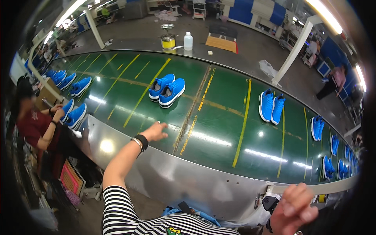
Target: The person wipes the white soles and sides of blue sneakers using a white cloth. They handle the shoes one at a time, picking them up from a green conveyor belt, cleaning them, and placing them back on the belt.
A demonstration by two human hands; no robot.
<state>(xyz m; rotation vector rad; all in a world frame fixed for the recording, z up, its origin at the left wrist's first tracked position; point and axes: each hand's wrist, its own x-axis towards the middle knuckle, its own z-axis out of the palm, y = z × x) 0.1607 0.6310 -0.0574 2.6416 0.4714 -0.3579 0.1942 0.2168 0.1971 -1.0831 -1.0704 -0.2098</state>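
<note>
The left hand reaches out over the near side of the green conveyor belt. Its fingers are loosely bent and a little apart, and they hold nothing. The arm wears a black band and a silver bracelet at the wrist, and a striped sleeve higher up.

The closest pair of blue sneakers sits side by side farther across the belt, past the hand and a bit to its right. The hand and the shoes are well apart.

The right hand is low by the shiny metal edge of the belt. Its fingers are curled in, but I cannot tell if they grip anything.

To get that pair well, I think the left hand should go farther across, open wide, and take both shoes together by the heels or tops, so that neither one tips over.

More blue pairs lie along the belt, one to the right. At the left, another person in a dark red shirt handles a blue shoe. A yellow can and a white bottle stand on the floor behind the belt.
</note>
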